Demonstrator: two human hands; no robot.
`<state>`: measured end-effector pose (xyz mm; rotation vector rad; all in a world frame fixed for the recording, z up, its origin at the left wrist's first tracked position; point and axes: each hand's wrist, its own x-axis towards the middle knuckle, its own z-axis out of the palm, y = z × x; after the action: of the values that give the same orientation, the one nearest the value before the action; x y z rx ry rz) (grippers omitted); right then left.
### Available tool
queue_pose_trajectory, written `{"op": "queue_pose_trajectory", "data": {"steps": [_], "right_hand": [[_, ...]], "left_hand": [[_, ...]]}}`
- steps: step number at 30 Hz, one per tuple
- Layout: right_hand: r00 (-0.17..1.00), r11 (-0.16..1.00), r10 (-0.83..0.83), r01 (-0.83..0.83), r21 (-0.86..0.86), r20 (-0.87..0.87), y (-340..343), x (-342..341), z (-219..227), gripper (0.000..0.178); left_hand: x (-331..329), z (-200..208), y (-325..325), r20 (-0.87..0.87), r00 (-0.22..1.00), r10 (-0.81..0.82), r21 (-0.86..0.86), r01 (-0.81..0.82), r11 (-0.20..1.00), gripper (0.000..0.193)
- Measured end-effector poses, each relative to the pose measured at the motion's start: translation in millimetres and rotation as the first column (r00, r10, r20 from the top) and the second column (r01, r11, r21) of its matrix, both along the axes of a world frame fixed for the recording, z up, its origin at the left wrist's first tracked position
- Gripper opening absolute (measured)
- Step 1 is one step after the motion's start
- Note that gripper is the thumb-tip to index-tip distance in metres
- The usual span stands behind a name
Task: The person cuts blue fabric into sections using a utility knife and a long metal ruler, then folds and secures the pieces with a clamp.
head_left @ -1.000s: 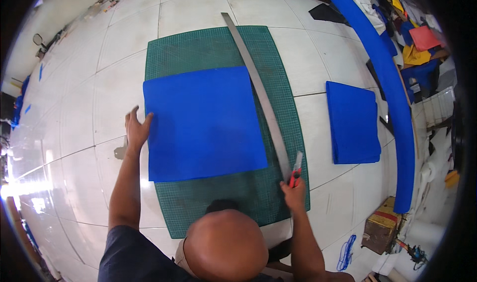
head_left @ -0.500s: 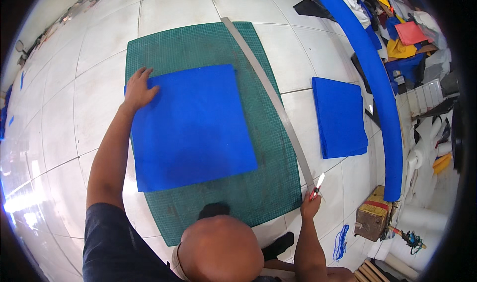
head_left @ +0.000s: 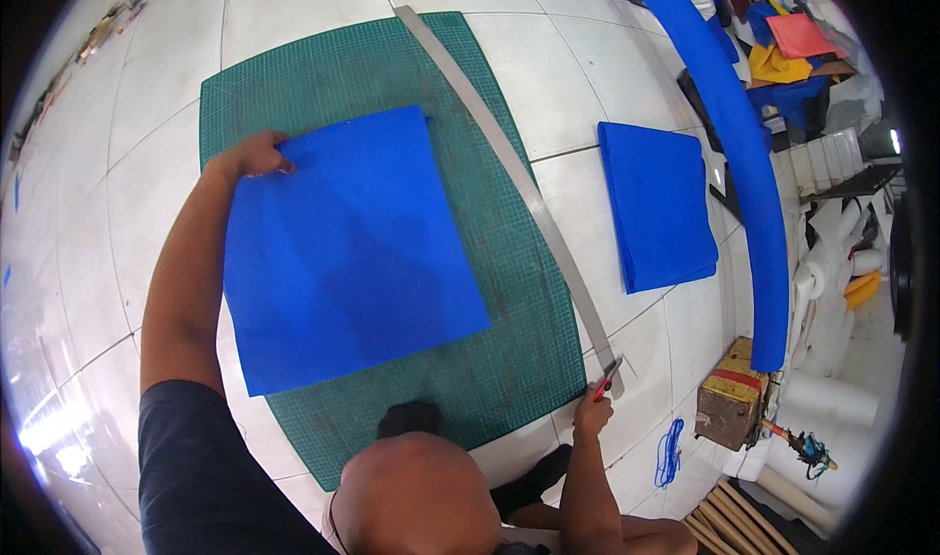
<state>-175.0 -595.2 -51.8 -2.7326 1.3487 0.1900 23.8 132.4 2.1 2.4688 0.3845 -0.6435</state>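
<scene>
A square blue sheet (head_left: 352, 252), perhaps fabric, lies over the green cutting mat (head_left: 323, 61), its lower-left corner past the mat's edge. My left hand (head_left: 258, 154) is closed at the sheet's upper-left corner, fingers curled over it and partly hidden. At the mat's lower right, my right hand (head_left: 592, 413) grips a red utility knife (head_left: 607, 377) with its blade pointing up and away. A long metal ruler (head_left: 490, 129) lies slantwise along the mat's right side, and the knife is above its near end.
A folded blue stack (head_left: 658, 208) sits on the tiles right of the mat. Beyond it are a long blue roll (head_left: 729, 115), a box (head_left: 732, 393) with a red band, blue cord (head_left: 669, 454) and piled coloured scraps (head_left: 783, 61). My knee (head_left: 416, 486) is at the mat's near edge.
My left hand has gone from spread flat on the sheet's corner to curled around it. The knife in my right hand has tilted. The whole view has shifted slightly.
</scene>
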Motion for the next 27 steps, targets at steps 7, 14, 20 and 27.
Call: {"op": "queue_pose_trajectory", "data": {"steps": [7, 14, 20, 27], "right_hand": [[0.877, 0.814, 0.297, -0.44, 0.379, 0.378, 120.4, 10.1, 34.6, 0.029], [0.988, 0.006, -0.02, 0.156, 0.988, -0.156, 291.5, 12.7, 53.7, 0.05], [0.95, -0.138, -0.253, 0.153, 0.978, -0.185, 326.8, 3.5, 51.8, 0.049], [0.932, -0.17, -0.347, 0.042, 0.984, -0.1, 340.1, 12.3, 61.5, 0.047]], "left_hand": [[-3.8, 5.2, 8.8, -0.024, 0.999, -0.034, 0.051, 0.036, 0.998, 0.067], [8.6, 0.0, 2.2, -0.049, 0.999, -0.018, 0.035, 0.02, 0.999, 0.073], [-0.6, -10.5, 13.8, -0.019, 1.0, 0.017, 0.024, -0.017, 1.0, 0.073], [8.0, 1.0, 0.4, -0.063, 0.998, -0.007, 0.065, 0.011, 0.998, 0.068]]}}
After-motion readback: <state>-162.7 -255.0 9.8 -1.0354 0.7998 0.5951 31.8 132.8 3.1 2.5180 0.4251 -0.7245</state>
